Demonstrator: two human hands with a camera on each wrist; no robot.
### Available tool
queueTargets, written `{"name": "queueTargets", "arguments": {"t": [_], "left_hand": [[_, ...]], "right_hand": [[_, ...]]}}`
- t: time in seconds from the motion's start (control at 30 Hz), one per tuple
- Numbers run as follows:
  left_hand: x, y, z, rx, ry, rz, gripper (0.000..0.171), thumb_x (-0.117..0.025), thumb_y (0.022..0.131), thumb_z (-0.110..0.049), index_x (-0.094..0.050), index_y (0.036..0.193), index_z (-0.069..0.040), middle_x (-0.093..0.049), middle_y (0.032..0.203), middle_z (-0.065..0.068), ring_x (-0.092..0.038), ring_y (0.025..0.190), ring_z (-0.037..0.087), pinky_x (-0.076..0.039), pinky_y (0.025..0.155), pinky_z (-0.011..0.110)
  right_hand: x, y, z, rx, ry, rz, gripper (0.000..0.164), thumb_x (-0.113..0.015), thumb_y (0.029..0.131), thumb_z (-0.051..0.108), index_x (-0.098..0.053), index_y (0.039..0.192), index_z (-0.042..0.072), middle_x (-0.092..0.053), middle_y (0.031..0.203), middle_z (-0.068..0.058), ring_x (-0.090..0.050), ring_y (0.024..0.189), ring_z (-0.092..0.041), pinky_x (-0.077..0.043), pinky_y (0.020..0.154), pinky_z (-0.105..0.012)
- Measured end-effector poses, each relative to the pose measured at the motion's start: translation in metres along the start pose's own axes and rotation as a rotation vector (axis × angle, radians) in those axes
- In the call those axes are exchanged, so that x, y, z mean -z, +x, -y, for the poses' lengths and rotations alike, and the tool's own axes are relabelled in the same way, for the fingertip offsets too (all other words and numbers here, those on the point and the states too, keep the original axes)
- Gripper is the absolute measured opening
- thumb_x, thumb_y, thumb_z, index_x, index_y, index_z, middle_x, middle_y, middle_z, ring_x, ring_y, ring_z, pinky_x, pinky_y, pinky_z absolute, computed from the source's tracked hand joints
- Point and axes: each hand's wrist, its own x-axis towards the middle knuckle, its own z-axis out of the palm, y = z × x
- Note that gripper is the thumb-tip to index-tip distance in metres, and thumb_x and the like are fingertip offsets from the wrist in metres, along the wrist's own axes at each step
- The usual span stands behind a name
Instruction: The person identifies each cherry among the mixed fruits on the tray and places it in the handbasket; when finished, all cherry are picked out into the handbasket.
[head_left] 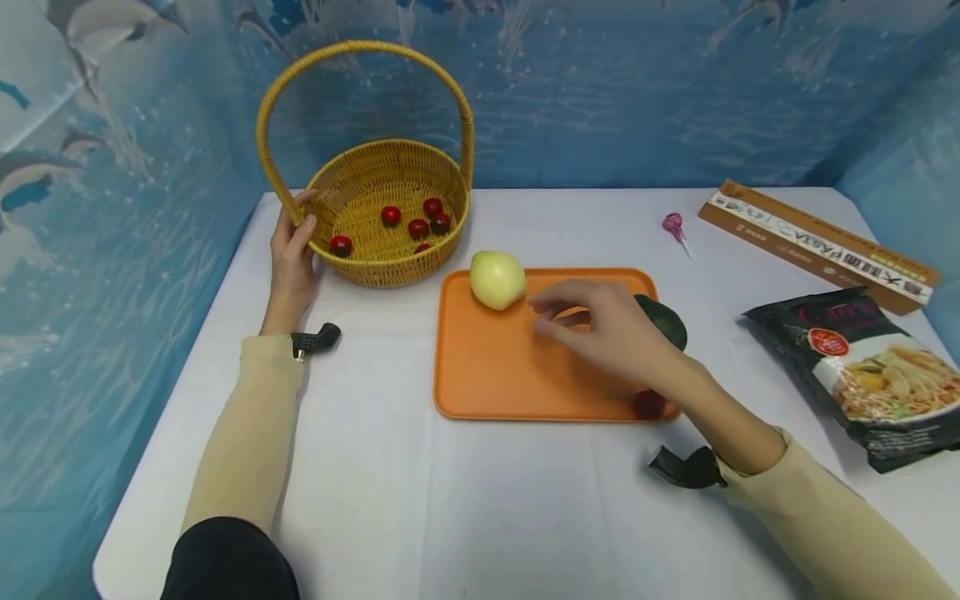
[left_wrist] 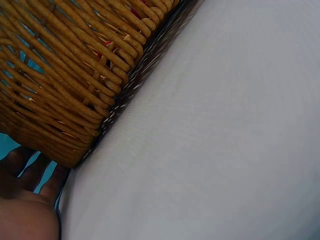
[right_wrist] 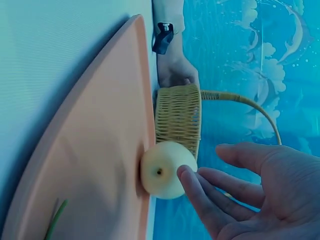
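My left hand (head_left: pixel 291 265) grips the left side of a yellow wicker basket (head_left: pixel 390 273), thumb over the rim by the handle's foot. Several dark red cherries (head_left: pixel 391 217) lie inside the basket. Over the orange tray (head_left: pixel 480 379) hovers my right hand (head_left: pixel 611 329), fingers loosely bent and nothing between them. A pale yellow-green round fruit (head_left: pixel 498 280), like a pear, sits at the tray's back left, just ahead of those fingertips. Partly hidden behind the right hand is a dark green avocado-like fruit (head_left: pixel 663 321). Another cherry (head_left: pixel 648 404) rests in the tray's front right corner, under the wrist.
A wrapped lollipop (head_left: pixel 673 227) lies behind the tray to the right. Farther right are a long brown pasta box (head_left: pixel 817 246) and a black pasta bag (head_left: pixel 862 375). Blue dolphin-print curtain (head_left: pixel 600 108) encloses the white table (head_left: pixel 375 467) at the back and sides.
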Motion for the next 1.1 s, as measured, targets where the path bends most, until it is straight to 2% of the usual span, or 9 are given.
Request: {"name": "queueTargets", "arguments": {"t": [0.17, 0.3, 0.43, 0.63, 0.8, 0.97, 1.1], "left_hand": [[0.001, -0.001, -0.001, -0.008, -0.003, 0.000, 0.044, -0.056, 0.104, -0.013, -0.058, 0.147, -0.009, -0.048, 0.154, 0.010, -0.042, 0.143, 0.026, -0.034, 0.114, 0.035], [0.000, -0.001, -0.001, -0.018, 0.011, 0.012, 0.045, -0.058, 0.104, -0.016, -0.058, 0.148, -0.009, -0.048, 0.155, 0.010, -0.041, 0.144, 0.026, -0.035, 0.112, 0.034], [0.000, -0.001, -0.001, -0.027, 0.013, 0.008, 0.045, -0.058, 0.103, -0.017, -0.058, 0.148, -0.008, -0.049, 0.155, 0.011, -0.041, 0.143, 0.027, -0.036, 0.110, 0.034], [0.000, -0.003, 0.002, -0.010, 0.005, 0.007, 0.045, -0.059, 0.104, -0.017, -0.058, 0.148, -0.009, -0.049, 0.155, 0.009, -0.040, 0.145, 0.027, -0.033, 0.113, 0.037], [-0.002, -0.005, 0.006, 0.012, 0.019, 0.011, 0.044, -0.058, 0.104, -0.018, -0.058, 0.148, -0.010, -0.048, 0.154, 0.009, -0.041, 0.143, 0.025, -0.034, 0.113, 0.037], [-0.001, -0.003, 0.005, -0.014, 0.019, 0.005, 0.044, -0.058, 0.104, -0.018, -0.059, 0.148, -0.009, -0.050, 0.153, 0.010, -0.044, 0.138, 0.025, -0.037, 0.106, 0.034], [0.000, -0.001, 0.002, -0.016, 0.012, -0.006, 0.044, -0.058, 0.104, -0.017, -0.059, 0.147, -0.009, -0.051, 0.153, 0.009, -0.045, 0.135, 0.023, -0.038, 0.104, 0.033]], "right_hand": [[0.005, -0.016, -0.005, 0.007, -0.003, -0.046, 0.028, -0.076, 0.098, 0.020, -0.076, 0.126, 0.016, -0.077, 0.120, -0.003, -0.072, 0.107, -0.015, -0.059, 0.095, -0.045], [0.007, -0.031, -0.010, 0.009, -0.013, -0.077, 0.027, -0.077, 0.097, 0.020, -0.077, 0.124, 0.019, -0.077, 0.121, 0.002, -0.072, 0.105, -0.009, -0.059, 0.092, -0.037], [0.008, -0.044, -0.015, 0.048, -0.044, -0.114, 0.025, -0.078, 0.097, 0.021, -0.077, 0.122, 0.024, -0.077, 0.117, 0.005, -0.071, 0.102, -0.005, -0.060, 0.087, -0.031], [0.014, -0.071, -0.024, 0.091, -0.089, -0.167, 0.031, -0.081, 0.094, 0.015, -0.077, 0.120, 0.030, -0.078, 0.111, 0.010, -0.070, 0.095, -0.001, -0.053, 0.088, -0.017], [0.022, -0.095, -0.031, 0.062, -0.084, -0.187, 0.038, -0.083, 0.090, 0.008, -0.076, 0.124, 0.024, -0.079, 0.113, 0.004, -0.071, 0.095, 0.000, -0.053, 0.083, -0.011], [0.033, -0.115, -0.039, 0.009, -0.103, -0.248, 0.040, -0.085, 0.087, 0.004, -0.078, 0.123, 0.021, -0.078, 0.112, 0.003, -0.067, 0.105, 0.005, -0.050, 0.085, -0.006], [0.039, -0.128, -0.046, -0.052, -0.122, -0.276, 0.040, -0.086, 0.087, 0.005, -0.078, 0.122, 0.022, -0.079, 0.112, 0.003, -0.065, 0.105, 0.010, -0.047, 0.084, -0.003]]}}
